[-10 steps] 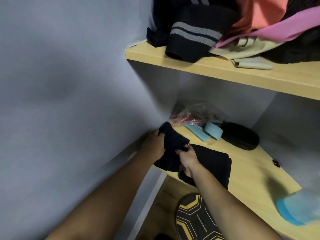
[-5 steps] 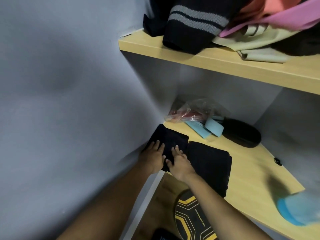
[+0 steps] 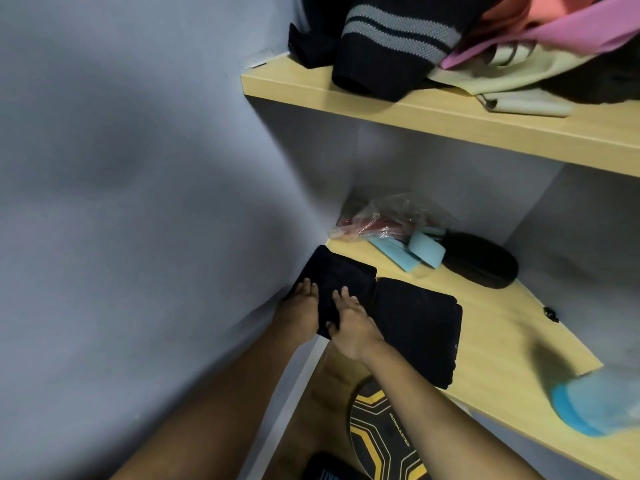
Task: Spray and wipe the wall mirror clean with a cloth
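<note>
A small folded black cloth (image 3: 341, 275) lies flat at the left end of the lower wooden shelf (image 3: 495, 344), against the grey side wall. My left hand (image 3: 299, 313) rests on its left edge with fingers straight. My right hand (image 3: 349, 323) lies flat on its near part, thumb at the front edge. A larger folded black cloth (image 3: 415, 323) sits right beside it. No mirror is in view. A blurred pale blue object (image 3: 595, 403) lies at the shelf's near right; I cannot tell what it is.
At the back of the lower shelf are a clear plastic bag (image 3: 384, 220), light blue strips (image 3: 412, 254) and a black oval case (image 3: 481, 259). The upper shelf (image 3: 450, 112) holds piled clothes. A black and yellow ball (image 3: 381, 434) lies below.
A second ago both hands held the small black cloth raised and bunched. They laid it down on the shelf, and now rest flat on it.
</note>
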The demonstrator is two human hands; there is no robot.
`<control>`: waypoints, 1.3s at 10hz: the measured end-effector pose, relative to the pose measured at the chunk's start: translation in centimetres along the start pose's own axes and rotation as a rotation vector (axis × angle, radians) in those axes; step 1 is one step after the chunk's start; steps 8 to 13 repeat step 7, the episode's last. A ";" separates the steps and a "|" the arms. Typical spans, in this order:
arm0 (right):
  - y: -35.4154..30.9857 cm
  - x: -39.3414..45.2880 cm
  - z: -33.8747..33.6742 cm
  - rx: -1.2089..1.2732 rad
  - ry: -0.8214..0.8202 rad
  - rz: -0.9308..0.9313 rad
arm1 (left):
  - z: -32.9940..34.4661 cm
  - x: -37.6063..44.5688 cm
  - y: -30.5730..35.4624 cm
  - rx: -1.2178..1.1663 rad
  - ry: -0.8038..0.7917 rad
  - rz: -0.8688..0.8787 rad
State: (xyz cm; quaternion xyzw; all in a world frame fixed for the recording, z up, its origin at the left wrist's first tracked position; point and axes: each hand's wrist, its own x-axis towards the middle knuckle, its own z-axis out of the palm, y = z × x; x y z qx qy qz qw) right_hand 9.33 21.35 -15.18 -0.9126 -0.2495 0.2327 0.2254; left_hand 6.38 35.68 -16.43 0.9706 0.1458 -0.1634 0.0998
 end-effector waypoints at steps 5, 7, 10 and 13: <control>-1.3 -6.5 -2.5 0.249 0.225 -0.009 | -2.6 -4.0 -1.0 -0.257 0.246 0.210; -3.5 -11.6 -4.3 0.200 0.353 -0.106 | -4.2 -9.9 -1.0 -0.406 0.414 0.234; -3.5 -11.6 -4.3 0.200 0.353 -0.106 | -4.2 -9.9 -1.0 -0.406 0.414 0.234; -3.5 -11.6 -4.3 0.200 0.353 -0.106 | -4.2 -9.9 -1.0 -0.406 0.414 0.234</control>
